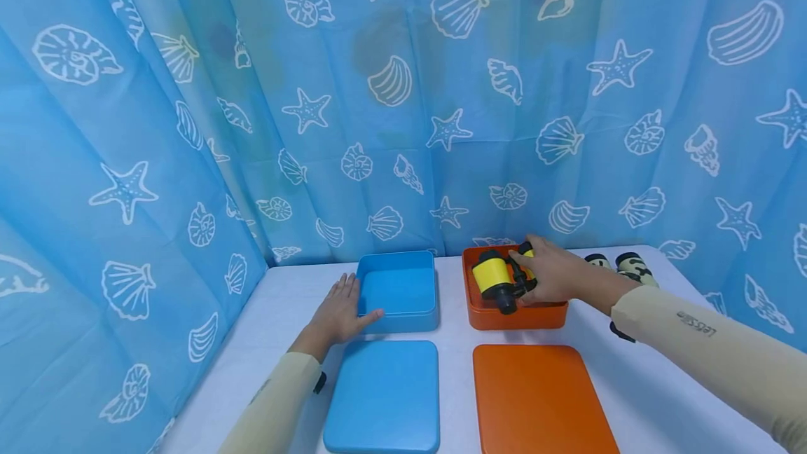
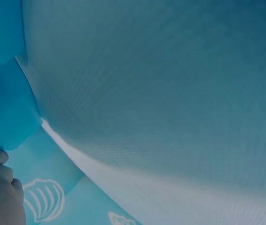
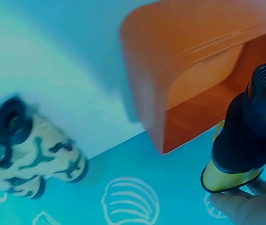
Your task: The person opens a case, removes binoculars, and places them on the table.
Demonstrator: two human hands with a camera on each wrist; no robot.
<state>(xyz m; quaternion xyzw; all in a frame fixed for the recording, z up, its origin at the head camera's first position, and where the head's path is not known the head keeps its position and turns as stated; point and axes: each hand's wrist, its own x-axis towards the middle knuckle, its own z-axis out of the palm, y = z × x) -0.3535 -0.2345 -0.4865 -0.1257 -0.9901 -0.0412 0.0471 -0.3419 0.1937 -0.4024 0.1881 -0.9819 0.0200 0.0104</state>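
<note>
My right hand [image 1: 555,272] grips yellow-and-black binoculars [image 1: 494,276] by one barrel, over the orange box [image 1: 517,319]. In the right wrist view the binoculars [image 3: 245,126] hang beside the opening of the orange box [image 3: 147,79], fingertips at the yellow barrel end. My left hand [image 1: 340,310] lies with its fingers extended along the left side of the open blue box [image 1: 400,323], thumb across its front corner. Only the knuckles of the left hand [image 2: 1,187] show in the left wrist view, beside the blue box wall [image 2: 6,103].
Camouflage-patterned binoculars [image 1: 637,268] stand on the white table right of the orange box, partly behind my right forearm. A blue lid [image 1: 383,394] lies in front of the blue box, an orange lid [image 1: 542,398] in front of the orange one. A shell-print curtain [image 1: 441,125] hangs behind.
</note>
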